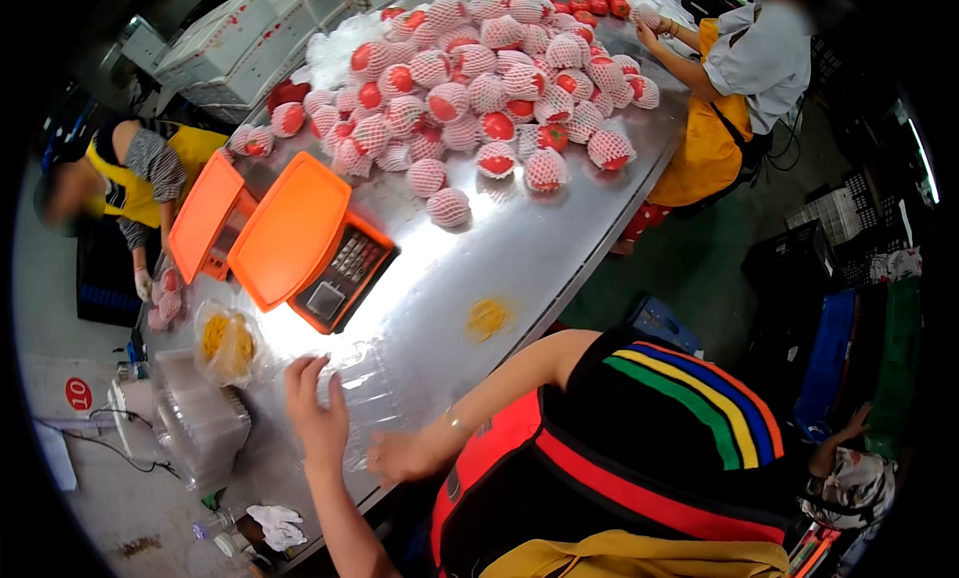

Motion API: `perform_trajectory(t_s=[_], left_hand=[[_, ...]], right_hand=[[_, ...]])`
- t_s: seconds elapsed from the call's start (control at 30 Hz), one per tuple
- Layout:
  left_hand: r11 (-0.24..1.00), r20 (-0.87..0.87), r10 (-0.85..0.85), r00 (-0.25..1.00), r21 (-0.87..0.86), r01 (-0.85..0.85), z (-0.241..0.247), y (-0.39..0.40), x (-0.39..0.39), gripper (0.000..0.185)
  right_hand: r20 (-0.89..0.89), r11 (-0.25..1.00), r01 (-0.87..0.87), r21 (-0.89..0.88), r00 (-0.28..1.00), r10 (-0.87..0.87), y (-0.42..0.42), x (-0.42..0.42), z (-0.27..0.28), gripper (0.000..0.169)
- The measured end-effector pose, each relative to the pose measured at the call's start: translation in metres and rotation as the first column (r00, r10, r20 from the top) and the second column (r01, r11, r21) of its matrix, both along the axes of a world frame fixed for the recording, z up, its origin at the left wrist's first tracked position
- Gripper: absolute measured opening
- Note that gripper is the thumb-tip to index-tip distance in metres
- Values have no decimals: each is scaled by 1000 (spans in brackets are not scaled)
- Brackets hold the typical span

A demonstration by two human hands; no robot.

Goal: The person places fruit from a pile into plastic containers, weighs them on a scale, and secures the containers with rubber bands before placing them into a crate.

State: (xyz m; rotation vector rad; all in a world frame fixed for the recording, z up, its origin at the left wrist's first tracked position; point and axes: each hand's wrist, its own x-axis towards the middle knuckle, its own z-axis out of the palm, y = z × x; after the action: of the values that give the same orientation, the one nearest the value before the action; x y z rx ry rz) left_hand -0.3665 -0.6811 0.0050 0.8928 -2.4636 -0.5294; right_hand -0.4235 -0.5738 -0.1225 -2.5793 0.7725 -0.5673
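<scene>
My left hand (318, 409) is raised over the steel table, palm down, fingers apart, holding nothing. Lower and to its right, my right hand (404, 454) is blurred, its fingers spread at the near edge of a clear plastic tray or container (371, 394) lying on the tabletop. Beyond my hands are an orange weighing scale (291, 229), a plastic bag of yellow bands (228, 346) and a stack of clear plastic containers (198, 421). A small pile of what look like yellow rubber bands (488, 318) lies on the steel. Tomatoes in white foam nets (487, 91) are heaped at the far end.
A second orange scale (206, 214) stands beside the first. One co-worker (142, 166) reaches to netted tomatoes at the left; another (749, 76) holds a netted one at the upper right. White foam boxes (232, 46) stand behind. Gloves (277, 525) and bottles lie near the lower left.
</scene>
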Motion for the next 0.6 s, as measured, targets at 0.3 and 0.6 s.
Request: perform_trajectory(t_s=[0.3, 0.6], left_hand=[[925, -80, 24, 996, 381, 8, -124, -17, -232, 89], [905, 218, 96, 971, 387, -176, -171, -86, -334, 127]], right_hand=[[93, 178, 984, -22, 180, -979, 58, -394, -13, 43], [179, 136, 822, 553, 42, -983, 71, -492, -26, 75]])
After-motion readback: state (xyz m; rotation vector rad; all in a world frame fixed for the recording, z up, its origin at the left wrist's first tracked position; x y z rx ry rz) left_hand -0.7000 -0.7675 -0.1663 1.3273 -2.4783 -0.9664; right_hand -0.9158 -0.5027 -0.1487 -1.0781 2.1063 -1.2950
